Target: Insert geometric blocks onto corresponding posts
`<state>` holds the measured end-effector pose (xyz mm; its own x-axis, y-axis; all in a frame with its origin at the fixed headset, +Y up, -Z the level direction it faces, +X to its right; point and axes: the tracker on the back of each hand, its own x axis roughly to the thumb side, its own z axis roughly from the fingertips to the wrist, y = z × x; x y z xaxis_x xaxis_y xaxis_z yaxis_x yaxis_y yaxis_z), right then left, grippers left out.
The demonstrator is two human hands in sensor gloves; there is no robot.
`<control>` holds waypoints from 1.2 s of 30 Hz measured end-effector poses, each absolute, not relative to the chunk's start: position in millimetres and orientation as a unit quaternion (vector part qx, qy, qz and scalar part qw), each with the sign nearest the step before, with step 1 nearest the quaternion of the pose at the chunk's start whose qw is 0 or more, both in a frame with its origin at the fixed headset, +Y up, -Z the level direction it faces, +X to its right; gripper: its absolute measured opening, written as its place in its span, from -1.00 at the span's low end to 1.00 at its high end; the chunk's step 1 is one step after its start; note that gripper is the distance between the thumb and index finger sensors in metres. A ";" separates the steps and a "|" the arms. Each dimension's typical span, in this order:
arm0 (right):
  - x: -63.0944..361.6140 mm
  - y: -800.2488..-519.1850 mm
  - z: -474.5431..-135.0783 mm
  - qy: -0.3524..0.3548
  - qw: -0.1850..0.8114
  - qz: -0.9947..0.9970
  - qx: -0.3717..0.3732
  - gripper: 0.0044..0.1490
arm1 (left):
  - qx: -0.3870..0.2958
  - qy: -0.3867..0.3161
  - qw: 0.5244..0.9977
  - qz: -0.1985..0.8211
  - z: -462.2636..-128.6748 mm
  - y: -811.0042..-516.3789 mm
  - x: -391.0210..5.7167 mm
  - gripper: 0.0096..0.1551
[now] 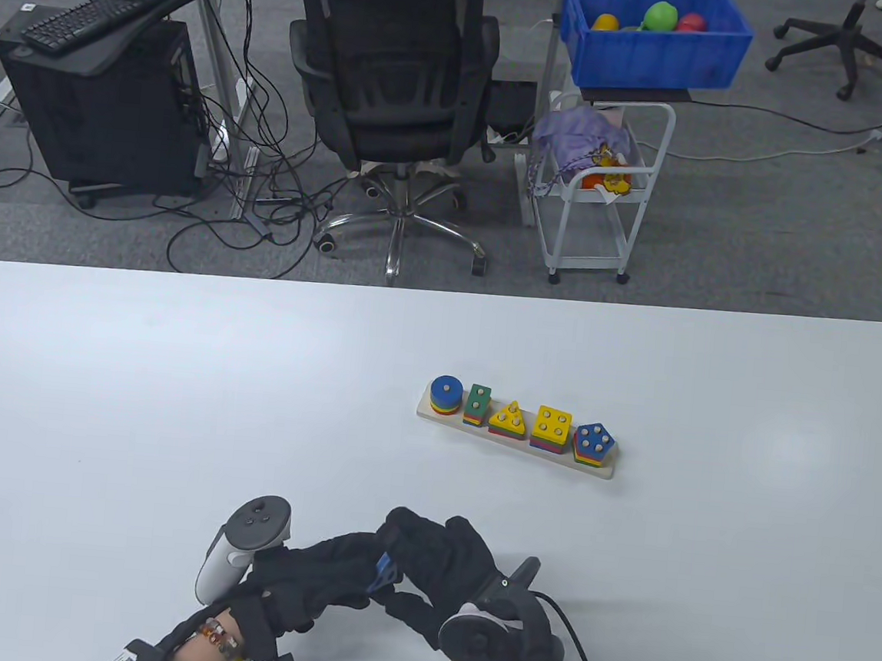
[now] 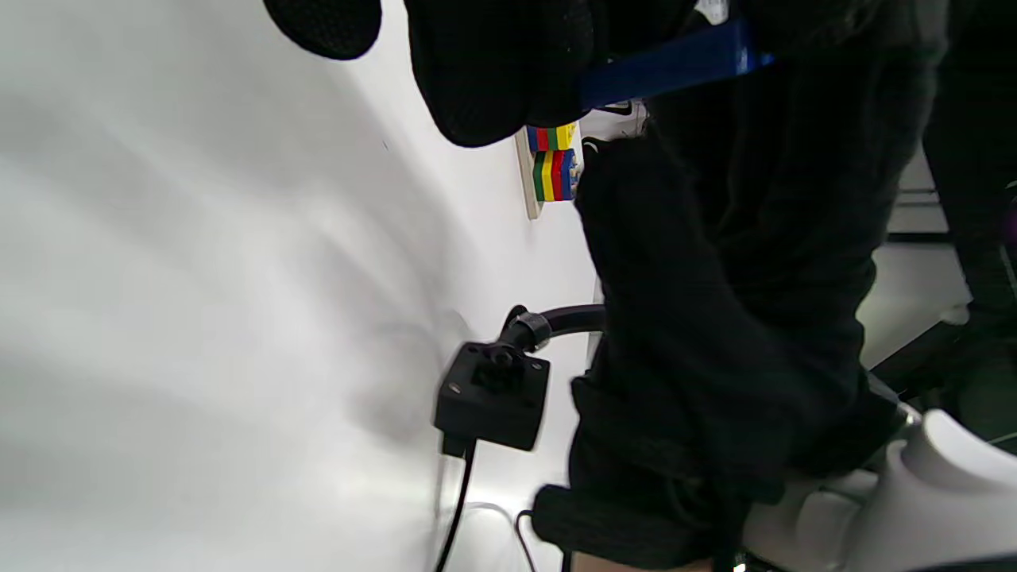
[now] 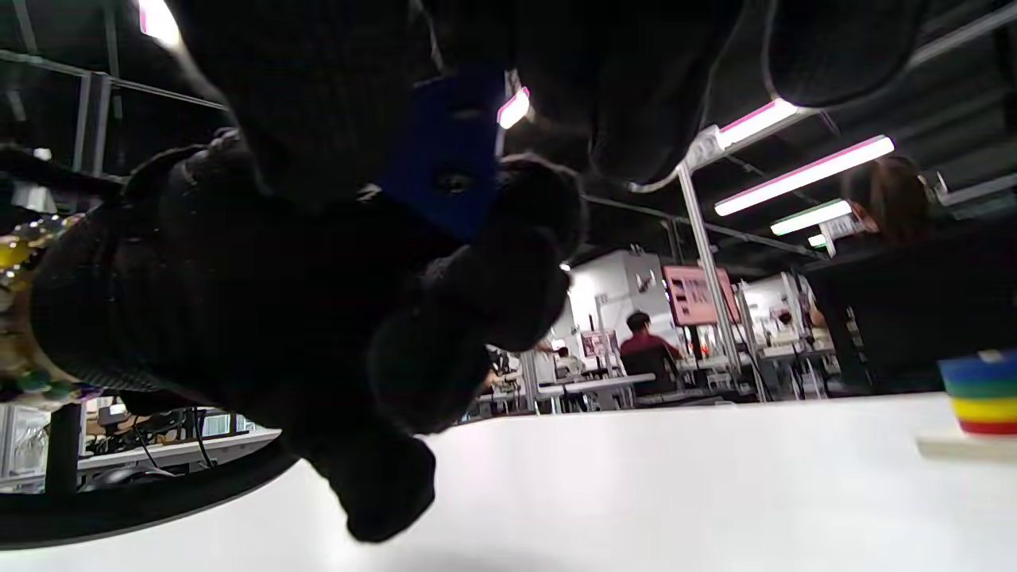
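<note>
A wooden peg board (image 1: 605, 469) lies on the white table with five stacks of coloured blocks on its posts: circle (image 1: 446, 393), rectangle (image 1: 478, 404), triangle (image 1: 509, 419), square (image 1: 552, 428) and pentagon (image 1: 595, 443). Near the front edge my two gloved hands meet. A flat blue block (image 1: 386, 569) with a hole sits between them, mostly hidden. My left hand (image 1: 367, 580) pinches one end and my right hand (image 1: 405, 545) curls over the other. The left wrist view shows the blue block (image 2: 675, 63) edge-on. In the right wrist view the blue block (image 3: 445, 159) lies under my right fingers (image 3: 636, 79).
The board is about a hand's length beyond my hands, slightly to the right. Past the table's far edge stand an office chair (image 1: 402, 72), a white cart (image 1: 601, 175) carrying a blue bin (image 1: 652, 33), and a computer tower (image 1: 99, 100).
</note>
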<state>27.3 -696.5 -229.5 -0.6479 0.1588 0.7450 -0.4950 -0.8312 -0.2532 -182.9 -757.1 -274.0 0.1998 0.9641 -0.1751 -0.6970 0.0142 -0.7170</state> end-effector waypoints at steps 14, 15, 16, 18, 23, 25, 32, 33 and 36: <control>47.1 -693.2 -266.6 -0.184 0.163 0.906 0.345 -0.17 | -0.256 -0.201 0.825 0.462 -278.1 -734.3 -209.2 -0.24; 51.7 -690.7 -274.7 -0.180 0.156 0.911 0.338 -0.17 | -0.226 -0.191 0.859 0.419 -279.9 -731.2 -218.0 -0.25; 57.9 -686.6 -287.3 -0.176 0.145 0.916 0.331 -0.18 | -0.191 -0.178 0.895 0.361 -281.7 -728.1 -228.5 -0.25; 67.7 -680.4 -311.4 -0.169 0.101 0.932 0.303 -0.18 | -0.135 -0.151 0.946 0.252 -283.7 -723.7 -245.8 -0.25; 84.0 -678.1 -373.9 -0.091 0.010 0.976 0.199 -0.19 | -0.068 -0.080 0.991 0.088 -286.7 -718.1 -277.5 -0.25; 88.5 -683.0 -396.5 -0.056 -0.004 0.987 0.151 -0.19 | -0.054 -0.050 0.995 0.062 -288.8 -718.6 -286.6 -0.24; 92.8 -707.2 -442.8 0.007 -0.053 0.996 0.065 -0.19 | -0.046 0.018 0.999 -0.004 -294.3 -728.8 -304.3 -0.14; 93.1 -711.1 -447.0 0.009 -0.054 0.997 0.058 -0.20 | -0.052 0.020 0.998 -0.005 -295.3 -730.4 -305.7 -0.14; 94.8 -718.4 -456.2 0.017 -0.049 0.998 0.044 -0.20 | -0.073 0.023 0.997 0.006 -298.0 -736.2 -308.5 -0.15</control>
<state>94.8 -718.4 -456.2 -0.9913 -0.0960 0.0896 0.0991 -0.9946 0.0304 -308.5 -736.2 -298.0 0.9989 0.0079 -0.0461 -0.0145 0.9894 -0.1448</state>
